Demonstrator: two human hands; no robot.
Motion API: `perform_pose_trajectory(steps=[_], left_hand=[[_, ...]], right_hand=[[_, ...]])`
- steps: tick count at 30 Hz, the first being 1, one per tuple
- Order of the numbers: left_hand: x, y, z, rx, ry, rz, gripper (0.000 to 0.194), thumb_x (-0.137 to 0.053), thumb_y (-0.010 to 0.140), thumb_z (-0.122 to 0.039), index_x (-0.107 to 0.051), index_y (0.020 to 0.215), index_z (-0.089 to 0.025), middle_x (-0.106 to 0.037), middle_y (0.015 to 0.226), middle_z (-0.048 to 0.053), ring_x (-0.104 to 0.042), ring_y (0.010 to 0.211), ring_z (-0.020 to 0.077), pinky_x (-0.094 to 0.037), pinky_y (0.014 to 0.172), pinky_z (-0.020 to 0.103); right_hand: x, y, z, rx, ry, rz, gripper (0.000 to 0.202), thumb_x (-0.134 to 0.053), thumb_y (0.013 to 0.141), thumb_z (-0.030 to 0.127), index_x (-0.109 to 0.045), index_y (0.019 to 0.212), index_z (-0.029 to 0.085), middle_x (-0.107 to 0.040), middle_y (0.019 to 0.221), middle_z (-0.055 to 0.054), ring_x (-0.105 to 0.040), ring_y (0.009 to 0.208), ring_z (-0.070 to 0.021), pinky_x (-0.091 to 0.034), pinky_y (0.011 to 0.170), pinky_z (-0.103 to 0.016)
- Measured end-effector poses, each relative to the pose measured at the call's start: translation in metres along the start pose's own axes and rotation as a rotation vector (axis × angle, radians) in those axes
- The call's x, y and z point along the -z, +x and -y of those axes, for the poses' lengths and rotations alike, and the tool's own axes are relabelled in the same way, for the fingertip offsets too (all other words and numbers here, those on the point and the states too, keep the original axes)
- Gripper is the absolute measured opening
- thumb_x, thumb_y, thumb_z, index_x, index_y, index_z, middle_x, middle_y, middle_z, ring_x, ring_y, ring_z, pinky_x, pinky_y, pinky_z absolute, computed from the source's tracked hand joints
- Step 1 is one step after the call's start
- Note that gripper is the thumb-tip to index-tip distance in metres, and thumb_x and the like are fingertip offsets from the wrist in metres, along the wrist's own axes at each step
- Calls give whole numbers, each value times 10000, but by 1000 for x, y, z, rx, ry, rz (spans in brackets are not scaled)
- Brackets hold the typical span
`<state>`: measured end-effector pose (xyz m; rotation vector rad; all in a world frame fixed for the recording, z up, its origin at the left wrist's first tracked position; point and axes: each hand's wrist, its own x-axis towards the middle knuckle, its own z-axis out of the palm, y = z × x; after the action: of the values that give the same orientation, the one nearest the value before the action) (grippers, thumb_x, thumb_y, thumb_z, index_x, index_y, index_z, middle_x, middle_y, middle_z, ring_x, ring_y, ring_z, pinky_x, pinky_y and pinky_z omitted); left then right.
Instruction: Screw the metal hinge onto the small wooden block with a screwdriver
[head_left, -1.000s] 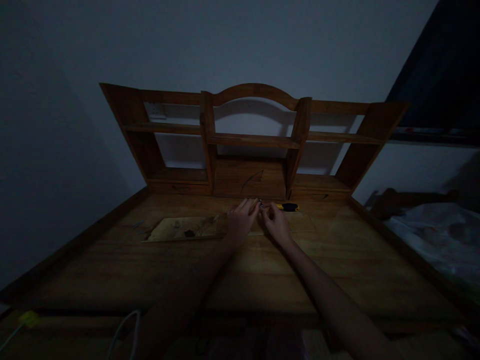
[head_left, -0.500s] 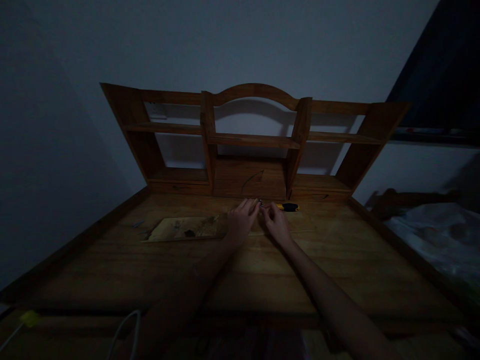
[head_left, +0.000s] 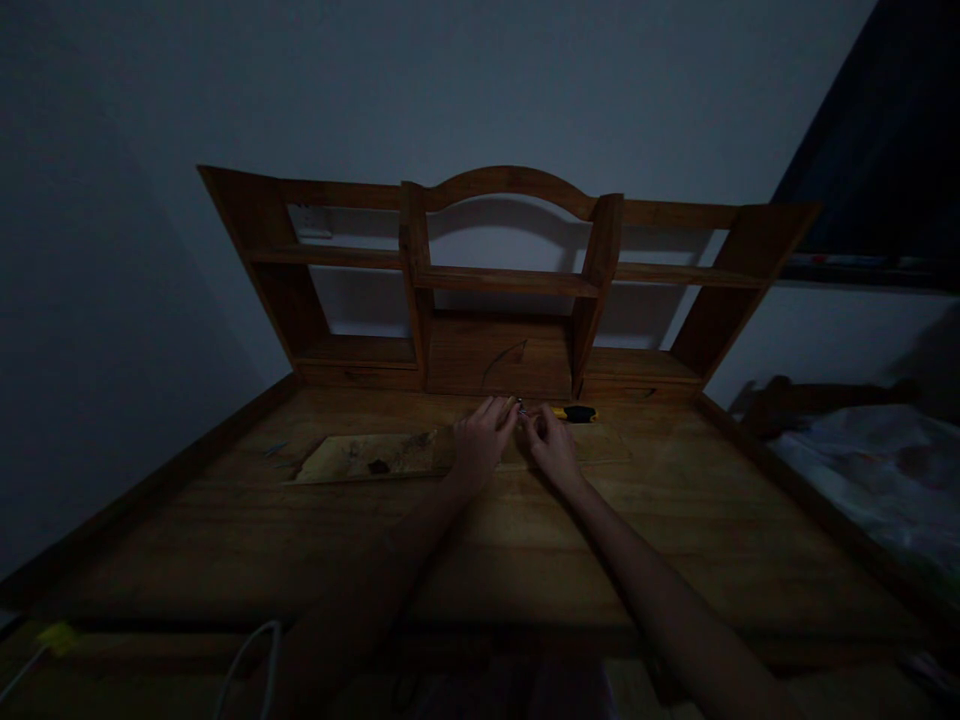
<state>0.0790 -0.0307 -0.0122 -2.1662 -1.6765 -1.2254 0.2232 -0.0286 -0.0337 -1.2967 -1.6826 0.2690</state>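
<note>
My left hand (head_left: 480,438) is closed in a pinch above the wooden board, with a small shiny metal piece (head_left: 520,403) at its fingertips. Close beside it, my right hand (head_left: 553,450) also pinches, its fingertips almost meeting those of the left. What sits between the right fingers is too small and dark to make out. Under both hands lies a long, pale wooden board (head_left: 401,452) with dark stains and a jagged left end. Just behind the right hand rests a tool with a yellow and black handle (head_left: 580,414); its front part is hidden by the fingers.
The wooden desk (head_left: 360,545) carries a shelf unit (head_left: 506,283) along its back, against the wall. Several thin grey pieces (head_left: 276,450) lie left of the board. A white cable (head_left: 247,650) loops at the front edge. Plastic-looking white material (head_left: 877,470) is at right. Light is dim.
Both hands stay in nearly the same place, with only slight movement of the fingers around the small metal piece. The board and the yellow and black tool have not moved.
</note>
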Motion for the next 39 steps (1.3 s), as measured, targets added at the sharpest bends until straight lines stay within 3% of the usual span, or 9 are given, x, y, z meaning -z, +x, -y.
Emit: perform_pose_trajectory(steps=[3,10,24,32,39], left_hand=[[1,0,0,-9,-7,11,288,-449,986,-436,-661,1060,-255,-710,1003,25,-654,854,172,-416,709,266],[1,0,1,-22,-39,16,259,-463,985,-412,-655,1073,-263,-702,1015,35,-653,873,167,-419,731,253],[1,0,1,-3,-36,21,254,-482,978,-403,-666,1070,-255,-709,1014,27,-653,883,165,-422,732,249],[1,1,0,3,-18,-4,265,-473,976,-434,-673,1026,-266,-709,967,20,-653,819,160,-412,693,254],[-4,0,2,-2,-38,-11,275,-467,980,-428,-664,1057,-251,-705,998,27,-656,872,161,-426,747,244]], right_hand=[[1,0,1,-17,-6,9,301,-425,956,479,-589,990,228,-637,690,-3,-595,617,-184,-374,581,-266],[0,1,-3,-16,1,24,291,-387,979,439,-589,929,235,-707,853,-54,-657,789,-214,-433,708,-294],[-1,0,-1,-26,12,14,242,-465,938,459,-545,991,237,-661,752,-6,-618,659,-195,-397,608,-273],[2,-1,2,1,-34,80,330,-320,1002,434,-570,913,239,-693,872,-53,-647,828,-220,-412,718,-299],[1,-1,1,-2,-10,52,245,-388,976,424,-554,954,245,-692,834,-32,-644,754,-207,-419,685,-287]])
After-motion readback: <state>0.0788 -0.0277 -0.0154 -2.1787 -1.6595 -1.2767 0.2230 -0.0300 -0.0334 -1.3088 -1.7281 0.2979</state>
